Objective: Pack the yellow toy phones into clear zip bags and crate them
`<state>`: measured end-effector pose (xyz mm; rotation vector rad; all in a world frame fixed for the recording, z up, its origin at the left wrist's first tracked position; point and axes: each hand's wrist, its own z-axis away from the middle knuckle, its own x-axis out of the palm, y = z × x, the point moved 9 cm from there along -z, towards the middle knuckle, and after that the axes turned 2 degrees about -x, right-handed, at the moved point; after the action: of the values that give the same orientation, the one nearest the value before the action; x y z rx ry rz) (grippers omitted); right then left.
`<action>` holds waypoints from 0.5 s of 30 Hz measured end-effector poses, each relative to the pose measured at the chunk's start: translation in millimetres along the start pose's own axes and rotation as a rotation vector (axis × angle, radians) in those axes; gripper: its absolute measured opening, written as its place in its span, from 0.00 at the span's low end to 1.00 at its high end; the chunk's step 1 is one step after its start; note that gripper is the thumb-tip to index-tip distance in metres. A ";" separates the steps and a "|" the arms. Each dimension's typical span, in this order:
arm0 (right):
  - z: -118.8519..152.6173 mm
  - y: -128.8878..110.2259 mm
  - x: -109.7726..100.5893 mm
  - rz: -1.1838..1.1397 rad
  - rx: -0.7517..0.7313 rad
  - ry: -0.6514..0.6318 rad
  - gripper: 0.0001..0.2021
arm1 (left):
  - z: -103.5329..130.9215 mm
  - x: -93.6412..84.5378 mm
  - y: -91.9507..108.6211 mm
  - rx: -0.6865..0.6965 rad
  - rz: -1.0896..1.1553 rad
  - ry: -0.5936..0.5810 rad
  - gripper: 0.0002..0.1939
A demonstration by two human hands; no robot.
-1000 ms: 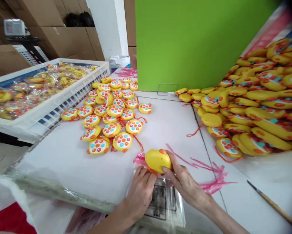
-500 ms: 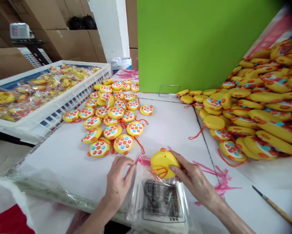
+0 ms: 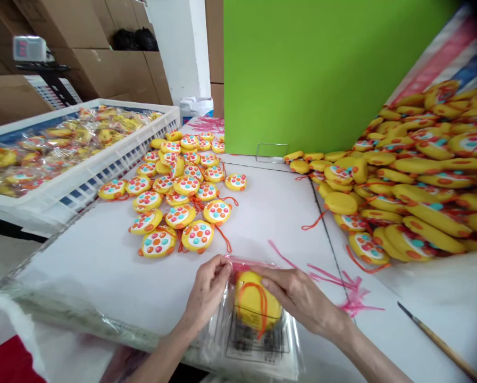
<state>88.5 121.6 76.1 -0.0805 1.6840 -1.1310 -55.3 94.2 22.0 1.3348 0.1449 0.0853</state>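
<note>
Near the table's front edge lies a clear plastic bag with black print, its mouth turned away from me. A yellow chick-shaped toy is in the bag's upper part, back side up, with an orange cord loop over it. My left hand pinches the left corner of the bag's mouth. At the mouth's right side is my right hand, its thumb and fingers closed at the toy's top end. Part of that end is hidden under the fingers. Several similar toys with colourful dots lie beyond my left hand.
A white crate of bagged toys stands at the left. A big heap of yellow toys fills the right, beside a green board. Pink plastic strips and a wooden-handled pointed tool lie to the right of my hands.
The yellow toy has gone from above the bag to inside it, moving down toward me. My right hand has come left to the bag's mouth; my left hand still pinches the bag's corner.
</note>
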 end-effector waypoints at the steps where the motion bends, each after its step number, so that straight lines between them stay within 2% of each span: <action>1: -1.4 -4.3 5.9 0.013 -0.033 -0.074 0.16 | 0.6 1.8 -0.6 -0.023 0.025 -0.017 0.13; 3: -2.9 -9.5 16.0 0.095 -0.078 -0.173 0.15 | 2.4 5.4 -2.6 -0.064 0.065 -0.045 0.13; 4: -3.8 -9.9 18.4 0.162 -0.079 -0.179 0.16 | 3.3 6.6 -3.8 -0.078 0.084 -0.051 0.14; 7: -6.7 -12.4 19.5 0.317 -0.071 -0.070 0.16 | 5.6 7.1 -8.7 -0.107 0.146 -0.034 0.13; 11: -8.1 -18.8 29.5 0.273 -0.112 0.040 0.05 | 7.0 7.3 -11.0 -0.101 0.189 -0.038 0.13; 15: -10.6 -14.1 34.2 0.233 -0.116 0.096 0.08 | 7.4 2.6 -9.7 -0.059 0.138 -0.010 0.13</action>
<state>58.8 101.8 61.6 0.0970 1.7920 -0.8745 -51.8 85.2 14.1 1.2852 0.0414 0.1979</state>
